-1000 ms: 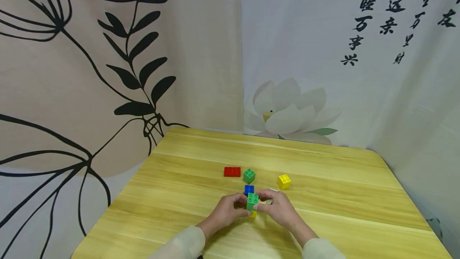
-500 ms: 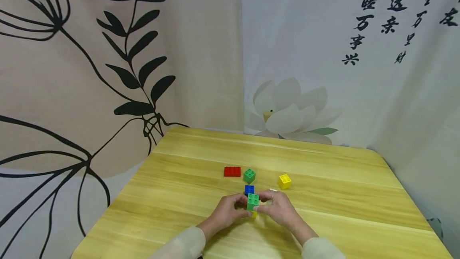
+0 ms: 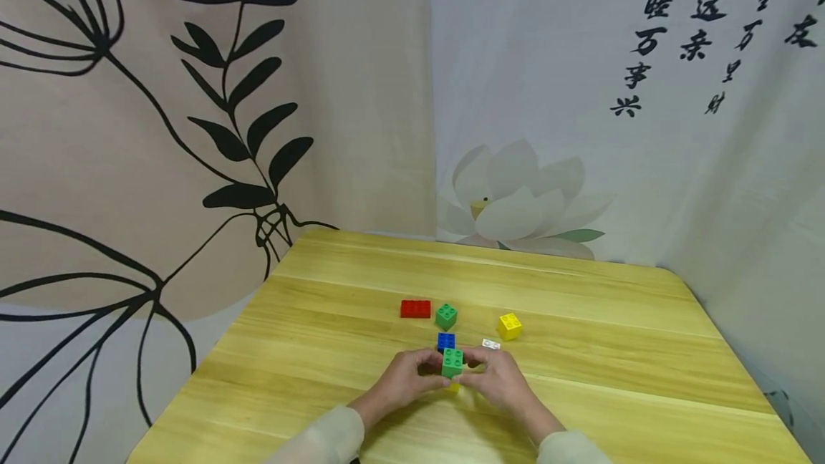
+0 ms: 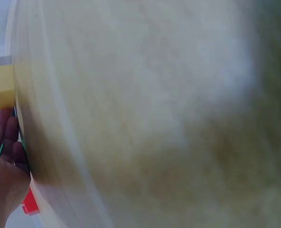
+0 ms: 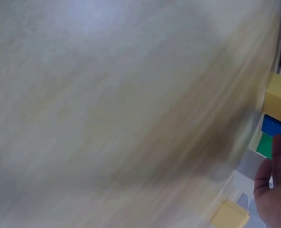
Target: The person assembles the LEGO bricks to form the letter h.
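Observation:
A green toy building brick [image 3: 452,362] is held between both hands, studs up, near the front middle of the table. Under it shows part of a yellow brick [image 3: 453,387], seen larger as a yellow block [image 5: 278,99] in the right wrist view. My left hand [image 3: 404,380] pinches the held bricks from the left, thumb in front. From the right, my right hand [image 3: 499,378] pinches them with thumb and fingers. Whether the two bricks are fully joined is hidden by the fingers. Just behind them sits a blue brick [image 3: 446,341].
On the wooden table [image 3: 322,349], a red brick [image 3: 415,308] and another green brick [image 3: 446,316] lie farther back. To the right are a yellow brick [image 3: 509,326] and a white brick [image 3: 491,344], close behind the right hand. A printed curtain [image 3: 361,92] hangs behind the table.
The right hand has shifted slightly, so more of the white brick behind it shows. Both hands keep their hold on the green and yellow bricks; the loose bricks stay put.

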Available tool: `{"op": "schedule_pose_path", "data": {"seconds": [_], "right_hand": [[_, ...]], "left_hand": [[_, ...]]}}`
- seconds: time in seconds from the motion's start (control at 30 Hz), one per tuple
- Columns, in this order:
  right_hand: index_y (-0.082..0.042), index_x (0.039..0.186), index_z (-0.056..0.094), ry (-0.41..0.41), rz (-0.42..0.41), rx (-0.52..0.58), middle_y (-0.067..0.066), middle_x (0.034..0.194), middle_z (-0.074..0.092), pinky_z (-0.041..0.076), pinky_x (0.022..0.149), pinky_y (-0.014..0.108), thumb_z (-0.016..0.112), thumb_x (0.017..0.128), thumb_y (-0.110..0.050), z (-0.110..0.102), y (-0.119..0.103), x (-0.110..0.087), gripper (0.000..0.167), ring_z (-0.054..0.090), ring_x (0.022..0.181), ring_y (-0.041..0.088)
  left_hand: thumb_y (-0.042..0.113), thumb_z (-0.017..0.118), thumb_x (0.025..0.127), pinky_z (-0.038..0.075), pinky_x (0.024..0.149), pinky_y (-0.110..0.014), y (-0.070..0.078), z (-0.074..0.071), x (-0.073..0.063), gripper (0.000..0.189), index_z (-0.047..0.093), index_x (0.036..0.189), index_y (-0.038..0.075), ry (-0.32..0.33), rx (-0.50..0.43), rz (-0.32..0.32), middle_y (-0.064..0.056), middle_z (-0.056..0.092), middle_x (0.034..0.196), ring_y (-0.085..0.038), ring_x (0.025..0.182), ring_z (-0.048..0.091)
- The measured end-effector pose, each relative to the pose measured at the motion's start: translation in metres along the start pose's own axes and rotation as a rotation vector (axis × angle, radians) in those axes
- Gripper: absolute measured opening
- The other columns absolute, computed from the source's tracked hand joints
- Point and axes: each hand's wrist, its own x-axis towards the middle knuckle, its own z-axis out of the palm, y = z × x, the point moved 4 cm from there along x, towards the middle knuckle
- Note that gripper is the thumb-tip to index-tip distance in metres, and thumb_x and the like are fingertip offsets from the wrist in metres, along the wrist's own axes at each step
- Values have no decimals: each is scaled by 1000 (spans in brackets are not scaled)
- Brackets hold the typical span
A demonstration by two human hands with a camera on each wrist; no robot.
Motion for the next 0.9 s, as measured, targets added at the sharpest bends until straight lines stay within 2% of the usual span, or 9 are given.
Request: {"op": "schedule_pose_path", "data": {"seconds": [0.13,0.27,0.47,0.63,0.8,0.9], "right_hand": [[-12,114,73,24,-4,-8,-1,103,71,52,82,39,82,82,-24,2,3,0,36,62,98,25],[-10,116,73,60,-41,-60,0,103,71,51,77,31,83,81,-23,5,4,-1,39,63,91,21],[-6,122,69,81,-6,-83,6,109,70,52,79,39,83,81,-26,1,6,-5,47,63,93,21],[-5,122,68,148,56,-33,7,108,70,51,80,39,82,82,-23,-11,8,-9,46,62,95,20],[-8,119,70,235,118,-8,0,101,69,49,75,32,84,81,-23,-26,10,-13,43,60,93,16],[-8,117,72,279,137,-6,-1,97,68,48,71,29,84,80,-22,-33,13,-15,41,60,91,16]], "left_hand": [[24,80,85,51,88,-30,3,-1,3,27,72,108,13,-22,11,30,8,70,101,-16,99,65],[25,80,84,51,84,-25,2,-3,5,27,72,107,14,-41,35,53,10,70,99,-11,94,65],[25,80,85,52,81,-25,0,-11,3,29,72,109,11,-44,46,73,8,70,96,-9,89,64],[29,79,86,52,81,-27,-6,-24,-2,34,71,113,11,-26,68,45,8,69,99,-11,92,64],[30,79,86,52,83,-28,-15,-40,-6,36,70,115,11,-28,73,-11,8,68,101,-13,95,62],[28,78,87,52,84,-31,-20,-51,-8,36,70,116,8,-24,81,-14,4,68,103,-15,96,62]]}}
